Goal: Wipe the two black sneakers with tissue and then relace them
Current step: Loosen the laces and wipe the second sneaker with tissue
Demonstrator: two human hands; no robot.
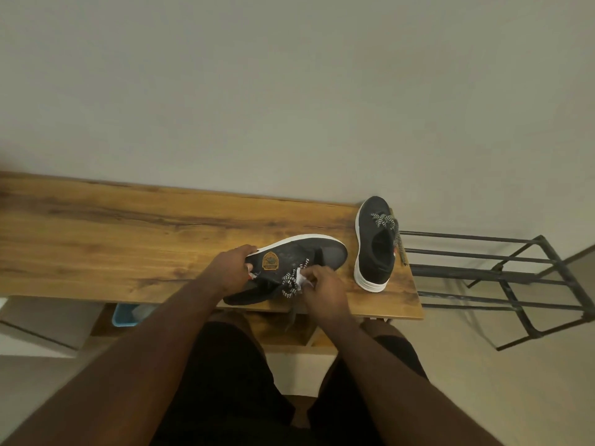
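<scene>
Hands at work on a black sneaker at the near edge of a wooden bench.

Nearest the bench's front edge, the right hand curls its fingers round a small wad of white tissue, pressed against the black-and-white speckled lace of the black knit sneaker with a white sole and an orange badge, which lies tipped on its side on the brown wood-grain bench top. Left hand grips that shoe's heel end, fingers wrapped over it. Farther along toward the bench's right end, the second black white-soled sneaker stands upright, apart from the first, its speckled lace trailing over the bench's edge. Beyond that end stands a black metal-bar rack.
</scene>
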